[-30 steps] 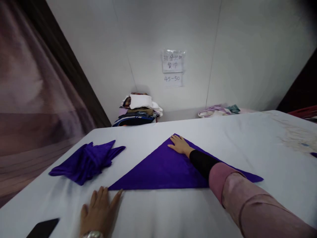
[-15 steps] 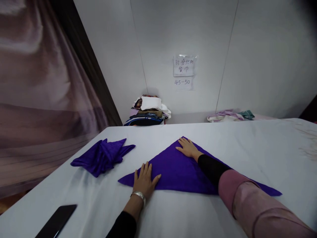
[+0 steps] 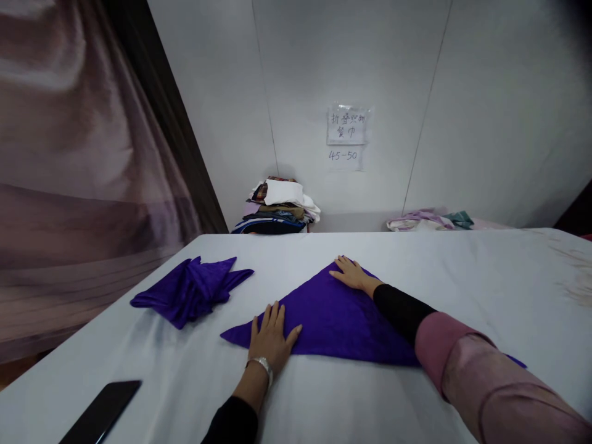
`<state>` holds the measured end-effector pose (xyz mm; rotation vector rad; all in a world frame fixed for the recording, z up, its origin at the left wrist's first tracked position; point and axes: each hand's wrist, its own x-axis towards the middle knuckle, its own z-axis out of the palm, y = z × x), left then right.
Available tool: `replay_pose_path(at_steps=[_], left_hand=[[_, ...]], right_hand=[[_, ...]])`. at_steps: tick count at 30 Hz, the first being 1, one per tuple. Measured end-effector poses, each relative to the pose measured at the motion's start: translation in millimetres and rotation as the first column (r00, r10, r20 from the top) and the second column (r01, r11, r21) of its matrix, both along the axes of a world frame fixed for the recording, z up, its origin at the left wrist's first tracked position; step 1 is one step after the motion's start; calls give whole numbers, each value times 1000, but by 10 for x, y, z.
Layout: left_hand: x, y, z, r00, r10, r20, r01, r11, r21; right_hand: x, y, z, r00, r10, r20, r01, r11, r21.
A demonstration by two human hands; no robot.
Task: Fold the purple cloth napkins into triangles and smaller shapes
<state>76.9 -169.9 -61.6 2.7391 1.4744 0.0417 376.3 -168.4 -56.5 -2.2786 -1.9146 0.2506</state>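
A purple cloth napkin (image 3: 333,324) lies flat on the table, folded into a broad triangle with its peak pointing away from me. My left hand (image 3: 272,336) rests on its left part, palm down with fingers spread. At the far peak, my right hand (image 3: 350,272) lies flat on the cloth, fingers extended. My right forearm and sleeve cover part of the napkin's right side; only a bit of the right corner shows past the sleeve. Left of the triangle sits a second purple napkin (image 3: 194,288), folded in pleats with pointed ends.
A white cloth covers the table (image 3: 370,401). A black phone-like slab (image 3: 102,412) lies at the near left. Behind the table are a stack of folded clothes (image 3: 280,208) and a loose pile of fabric (image 3: 423,220). A pinkish curtain (image 3: 83,185) hangs on the left.
Both hands stay in nearly the same places on the triangle. My right forearm has shifted slightly rightward, covering more of the napkin's right corner. The view has tilted a little.
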Motion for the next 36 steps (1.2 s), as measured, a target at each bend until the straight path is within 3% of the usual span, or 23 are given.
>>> replay_pose_path(at_steps=[6,17,25,28,30,33,36], left_hand=[[14,-22,58,1000,11,-11,-12,1000,-20],[19,-11,30,1000,19,-22,-19,1000,-22],[6,5,13,999,12,-30,-12,1000,-18],[9,19,-4,1000,18,-26,-18,1000,-24],[16,20,-1,999,23,-33,-24,999,-29],[26,14,23,999,22,-45,-23,999,-28],[36,12,47,999,23,-47,-24,999,-24]], right_hand=[[-79,67,-15,1000,-3,16,3,1000,9],[290,168,-111,997,-75,22,76,996,-39],[480,-43,43,969,-241,47,243,969,-41],[263,-273,120,985,-162,53,164,986,-27],[-8,-482,146,999,-32,23,32,999,-27],[-456,-863,148,980,184,-77,-186,983,-12],[-749,-1228,136,952,254,-170,-262,965,-23]])
